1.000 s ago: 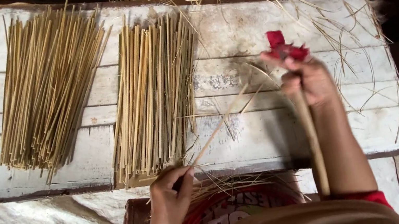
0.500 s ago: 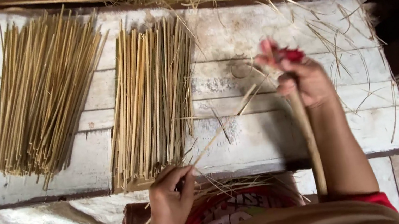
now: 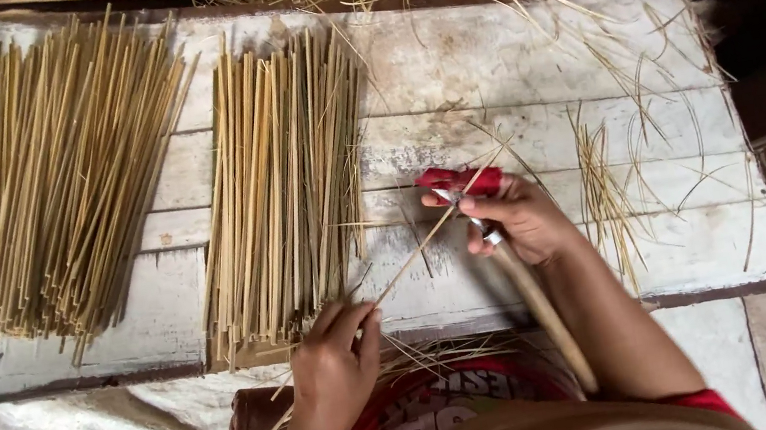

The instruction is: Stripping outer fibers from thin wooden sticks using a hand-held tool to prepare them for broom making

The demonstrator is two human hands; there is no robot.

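White board (image 3: pixel 501 56); right hand (image 3: pixel 520 220) gripping knife (image 3: pixel 480 221)

Single head-worn view, looking steeply down.
Camera sits close above the person's lap, facing forward over a white plank board (image 3: pixel 531 122); both forearms enter from the bottom edge; board's far edge near frame top.

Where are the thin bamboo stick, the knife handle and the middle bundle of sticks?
thin bamboo stick (image 3: pixel 414 256), head view, middle of its length.
knife handle (image 3: pixel 541 308), head view, wooden shaft below the right hand.
middle bundle of sticks (image 3: pixel 282 180), head view, centre of the pile.
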